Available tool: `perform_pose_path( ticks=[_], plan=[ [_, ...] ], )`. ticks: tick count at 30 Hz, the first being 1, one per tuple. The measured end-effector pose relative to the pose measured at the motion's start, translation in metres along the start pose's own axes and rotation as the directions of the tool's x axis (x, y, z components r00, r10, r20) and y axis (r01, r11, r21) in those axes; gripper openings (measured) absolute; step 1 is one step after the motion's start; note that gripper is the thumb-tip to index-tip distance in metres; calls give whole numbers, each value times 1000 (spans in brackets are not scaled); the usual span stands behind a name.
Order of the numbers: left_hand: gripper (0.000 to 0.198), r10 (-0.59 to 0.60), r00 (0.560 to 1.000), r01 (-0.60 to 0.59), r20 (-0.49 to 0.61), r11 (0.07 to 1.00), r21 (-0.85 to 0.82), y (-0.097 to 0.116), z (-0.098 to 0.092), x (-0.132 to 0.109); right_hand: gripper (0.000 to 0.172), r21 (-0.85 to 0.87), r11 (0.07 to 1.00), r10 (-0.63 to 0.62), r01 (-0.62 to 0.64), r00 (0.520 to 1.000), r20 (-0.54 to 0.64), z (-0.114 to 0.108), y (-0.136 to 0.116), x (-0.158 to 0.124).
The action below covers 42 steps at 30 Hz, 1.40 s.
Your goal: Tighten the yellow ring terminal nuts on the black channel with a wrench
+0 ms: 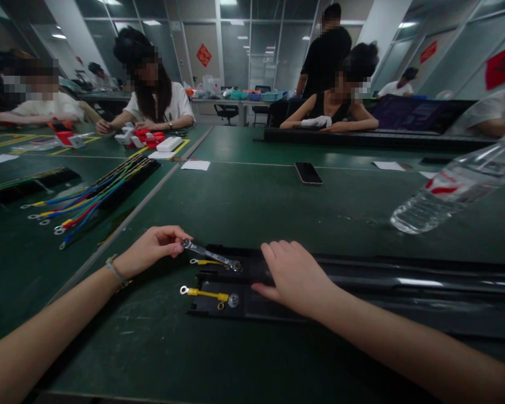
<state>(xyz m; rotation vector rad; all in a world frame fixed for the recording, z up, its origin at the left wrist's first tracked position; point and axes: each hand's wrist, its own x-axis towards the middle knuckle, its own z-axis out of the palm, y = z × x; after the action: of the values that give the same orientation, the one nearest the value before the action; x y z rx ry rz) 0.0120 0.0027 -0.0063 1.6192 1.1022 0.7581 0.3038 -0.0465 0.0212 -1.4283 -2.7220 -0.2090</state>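
My left hand (165,242) pinches one end of a metal wrench (210,255). The wrench's other end sits over a nut on the far one of two long black channels (353,280). Across the channels lies my right hand (292,275), fingers over the far one and thumb reaching towards the near one; it looks wrapped around the far channel's edge. A short yellow wire (208,294) with a ring terminal sticks out past the near channel's end, fixed by a bolt (233,300). Another yellow wire (206,262) lies partly under the wrench.
A clear water bottle (450,191) stands on the right, and a phone (308,173) lies beyond the channels. Bundled coloured wires (96,193) with ring terminals rest at left. Red and white parts (141,136) sit farther back. Several people work across the green table (244,207).
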Motion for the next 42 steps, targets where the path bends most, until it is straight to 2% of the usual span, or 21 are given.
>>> perform_pose_path(
  ticks=[8,12,16,20,27,34,42],
  plan=[
    [15,15,999,-15,30,1000,-9,-2,-3,-1,51,-1,1000,4,-4,1000,12,0,-1,1],
    [23,83,988,-71,130,993,-91,-3,-3,-3,50,-1,1000,6,-6,1000,20,-2,-1,1],
    [31,156,951,-106,268,976,-190,-2,0,-4,50,1,1000,6,-6,1000,25,-2,-1,0],
    [31,160,929,-97,334,975,-199,-4,0,-6,51,5,1000,5,-5,1000,27,-1,0,1],
    [33,151,940,-99,305,979,-179,-4,0,-6,50,4,1000,5,-5,1000,18,-1,0,0],
    [31,59,990,-52,127,997,-57,4,1,-4,51,-6,1000,3,-3,1000,16,-1,0,1],
    [24,63,991,-58,116,997,-45,2,1,-1,52,-7,1000,-12,13,999,52,0,1,4]
  ],
)
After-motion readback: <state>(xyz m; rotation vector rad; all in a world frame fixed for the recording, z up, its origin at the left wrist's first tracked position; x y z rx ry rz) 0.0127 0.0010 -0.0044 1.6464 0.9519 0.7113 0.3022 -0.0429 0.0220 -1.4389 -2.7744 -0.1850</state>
